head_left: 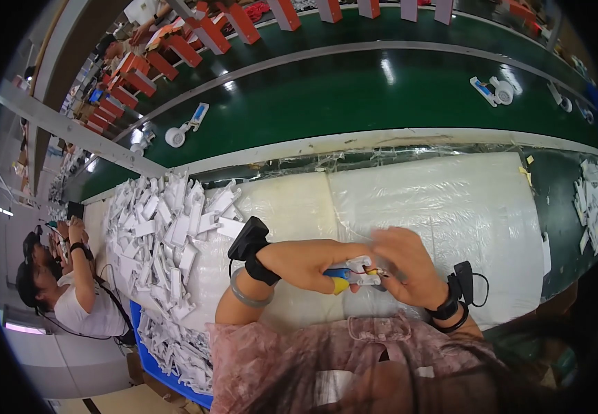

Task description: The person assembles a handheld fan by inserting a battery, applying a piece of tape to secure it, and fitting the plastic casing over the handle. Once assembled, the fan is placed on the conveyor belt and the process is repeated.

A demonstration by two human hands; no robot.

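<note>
Left hand (311,263): closed around a small white part (358,268) with a blue-and-yellow end and thin red wires, held low at the centre of the view, just above the padded worktop (464,207). Right hand (404,265): fingers curled onto the other end of the same white part, touching it at the wires; the hand is motion-blurred, and the exact grip cannot be made out. Both wrists carry black strapped devices; the left forearm also wears a grey band. Worktop: covered in white padding under clear plastic film, wrinkled and taped along its far edge. Heap of white plastic pieces (164,234): flat, angular, piled at the left of the worktop and spilling down toward a blue bin (154,359), whose contents are partly hidden. Smaller stack of white pieces (591,203): at the far right, cut by the rim of the view. Green conveyor belt (326,96): beyond the worktop, carrying round white devices with handles, one at left (185,130), one at right (493,90). Row of red-and-white upright boxes (195,41): along the belt's far side, printing too small to make out. Another person (71,283): at the left edge, white shirt, hands raised.
</note>
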